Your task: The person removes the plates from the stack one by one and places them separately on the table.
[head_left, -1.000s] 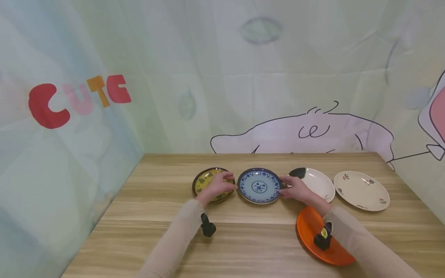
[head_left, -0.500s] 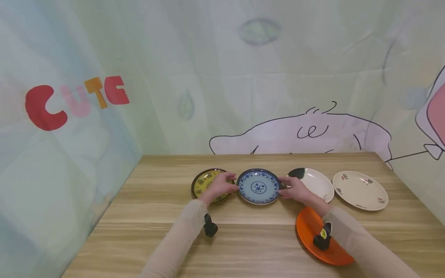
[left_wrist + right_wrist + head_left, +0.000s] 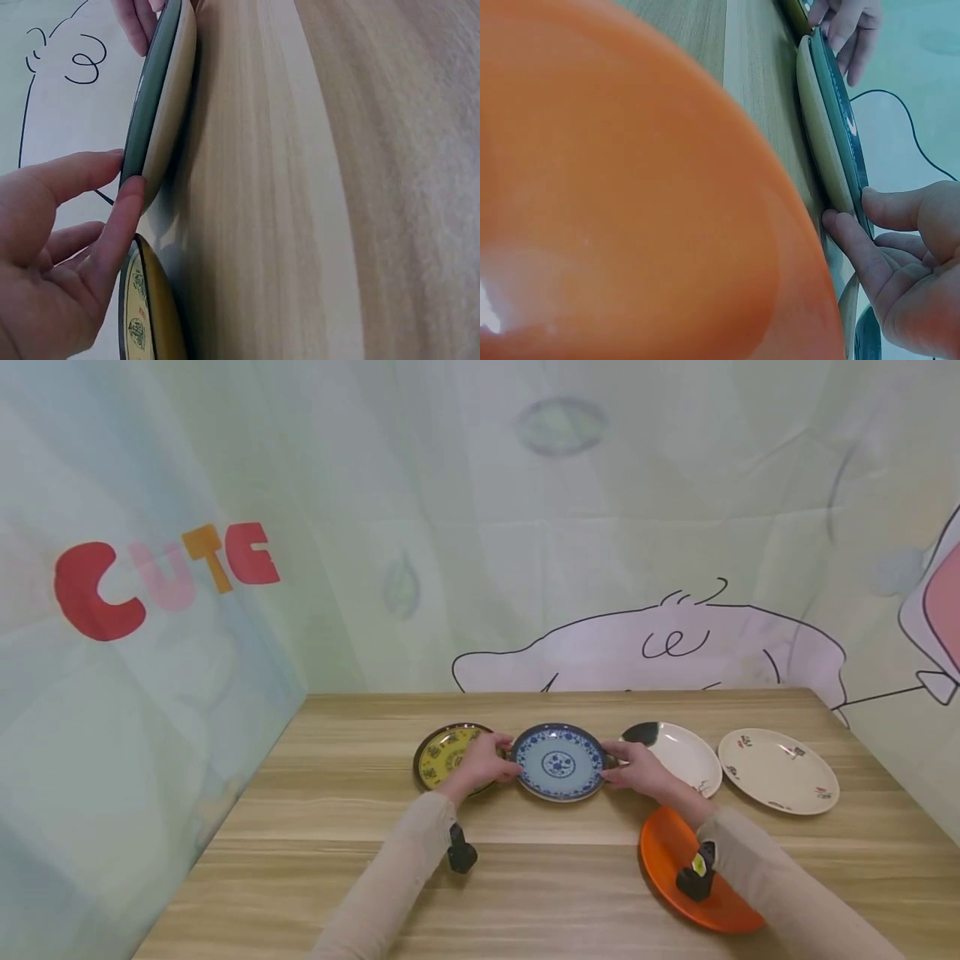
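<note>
A blue-and-white patterned plate [image 3: 558,763] lies in the middle of the row on the table. My left hand [image 3: 483,762] pinches its left edge between thumb and finger, seen closely in the left wrist view. At the opposite edge, my right hand [image 3: 636,768] pinches the rim, thumb above and a finger low at its side. From the side, the blue-green plate edge [image 3: 838,112] has a pale layer below it; whether that is a second plate, I cannot tell. Partly under my left hand is a yellow plate [image 3: 438,760] with a dark rim.
Right of the blue plate lie a white plate [image 3: 686,760] with a dark green patch and a cream oval plate [image 3: 780,772]. Under my right forearm is an orange plate [image 3: 667,852]. The wooden table [image 3: 540,893] meets a printed curtain [image 3: 375,568] behind.
My left hand has moved slightly right and its fingers have closed on the blue plate's left edge. My right hand and the plates stay about where they were.
</note>
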Action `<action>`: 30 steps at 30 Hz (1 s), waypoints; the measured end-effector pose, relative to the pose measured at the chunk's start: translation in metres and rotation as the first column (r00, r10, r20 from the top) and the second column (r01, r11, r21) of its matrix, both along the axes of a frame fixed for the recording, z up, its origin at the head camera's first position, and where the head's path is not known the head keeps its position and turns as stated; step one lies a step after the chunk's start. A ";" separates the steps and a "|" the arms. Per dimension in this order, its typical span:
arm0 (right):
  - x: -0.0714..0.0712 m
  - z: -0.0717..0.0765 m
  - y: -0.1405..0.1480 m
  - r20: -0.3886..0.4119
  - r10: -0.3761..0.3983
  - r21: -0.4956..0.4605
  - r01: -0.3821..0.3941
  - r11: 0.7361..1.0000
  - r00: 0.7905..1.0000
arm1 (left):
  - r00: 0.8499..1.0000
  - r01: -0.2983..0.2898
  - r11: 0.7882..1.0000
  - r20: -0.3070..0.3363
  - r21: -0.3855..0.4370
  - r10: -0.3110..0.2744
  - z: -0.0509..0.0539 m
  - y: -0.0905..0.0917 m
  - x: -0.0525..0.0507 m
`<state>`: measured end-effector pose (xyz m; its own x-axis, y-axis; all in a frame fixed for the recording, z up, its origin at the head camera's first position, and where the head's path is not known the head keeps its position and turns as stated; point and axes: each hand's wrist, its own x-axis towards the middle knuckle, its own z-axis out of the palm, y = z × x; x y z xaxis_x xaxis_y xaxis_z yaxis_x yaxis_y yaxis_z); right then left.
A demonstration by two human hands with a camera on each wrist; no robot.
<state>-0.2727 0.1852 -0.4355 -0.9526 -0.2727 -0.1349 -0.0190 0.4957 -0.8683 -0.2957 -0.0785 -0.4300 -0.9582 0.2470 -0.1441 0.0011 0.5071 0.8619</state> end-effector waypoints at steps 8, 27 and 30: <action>0.000 0.001 0.001 0.001 -0.004 0.009 0.004 1.000 1.000 | 0.999 -0.004 0.993 -0.038 -0.114 0.000 0.003 0.006 0.000; 0.000 0.000 -0.001 0.017 -0.030 0.000 0.030 1.000 0.999 | 0.998 -0.007 0.988 -0.063 -0.155 -0.003 0.007 0.012 0.001; 0.000 -0.001 -0.001 0.011 -0.021 0.003 0.021 1.000 1.000 | 0.998 -0.011 0.987 -0.066 -0.158 0.000 0.006 0.012 0.000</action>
